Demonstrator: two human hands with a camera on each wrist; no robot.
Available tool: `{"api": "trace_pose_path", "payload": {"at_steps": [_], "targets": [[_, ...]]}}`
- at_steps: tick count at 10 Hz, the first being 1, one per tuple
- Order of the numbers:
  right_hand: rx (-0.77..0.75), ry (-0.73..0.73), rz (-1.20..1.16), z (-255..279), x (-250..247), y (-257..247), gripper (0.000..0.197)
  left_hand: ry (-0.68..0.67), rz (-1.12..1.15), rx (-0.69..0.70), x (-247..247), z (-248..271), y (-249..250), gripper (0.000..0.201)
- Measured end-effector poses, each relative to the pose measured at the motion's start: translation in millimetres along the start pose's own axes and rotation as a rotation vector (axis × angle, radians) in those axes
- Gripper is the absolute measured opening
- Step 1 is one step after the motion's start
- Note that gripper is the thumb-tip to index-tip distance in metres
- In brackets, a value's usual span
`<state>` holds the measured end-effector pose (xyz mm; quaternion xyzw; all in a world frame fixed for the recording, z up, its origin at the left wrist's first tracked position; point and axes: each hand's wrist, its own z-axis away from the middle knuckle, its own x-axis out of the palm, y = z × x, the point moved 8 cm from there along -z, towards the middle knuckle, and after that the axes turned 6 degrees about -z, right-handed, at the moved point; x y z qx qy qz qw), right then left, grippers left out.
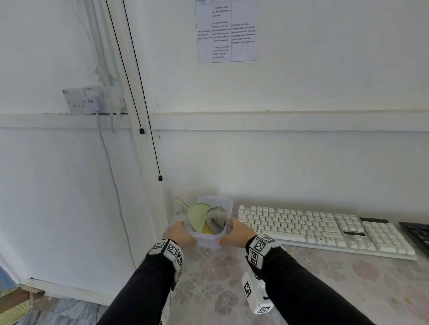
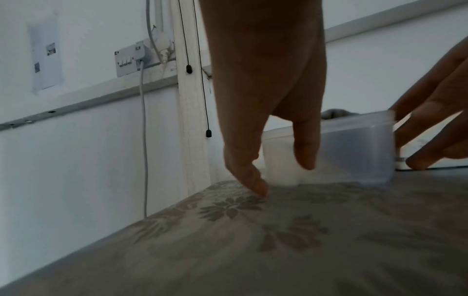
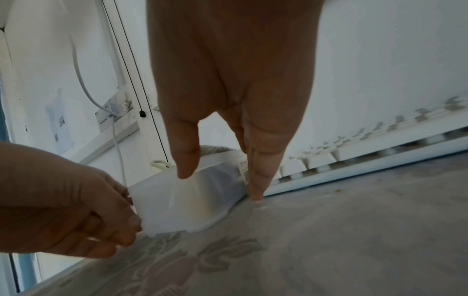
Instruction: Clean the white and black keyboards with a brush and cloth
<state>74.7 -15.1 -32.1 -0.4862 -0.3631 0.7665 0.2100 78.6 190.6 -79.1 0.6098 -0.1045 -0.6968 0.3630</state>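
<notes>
Your left hand (image 1: 179, 234) and right hand (image 1: 237, 231) clasp the light, flexible plastic tub (image 1: 213, 241) at the worktop's (image 1: 337, 292) far left; inside lies the soft cloth (image 1: 218, 217). Grip low.

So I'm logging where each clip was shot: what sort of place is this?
Probably a home or small-office desk against a wall: a white keyboard on a floral tablecloth, a wall socket, and a printed notice.

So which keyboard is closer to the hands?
The white keyboard. It lies right beside the plastic container that both hands hold, next to the right hand. The black keyboard sits farther off at the table's right edge.
</notes>
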Motion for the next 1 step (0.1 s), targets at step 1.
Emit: {"api": "trace_pose_path", "payload": {"at_steps": [1], "targets": [[-0.033, 0.048, -0.068, 15.8, -13.3, 2.8, 0.057, 0.112, -0.018, -0.115, -8.6, 34.9, 14.8, 0.036]]}}
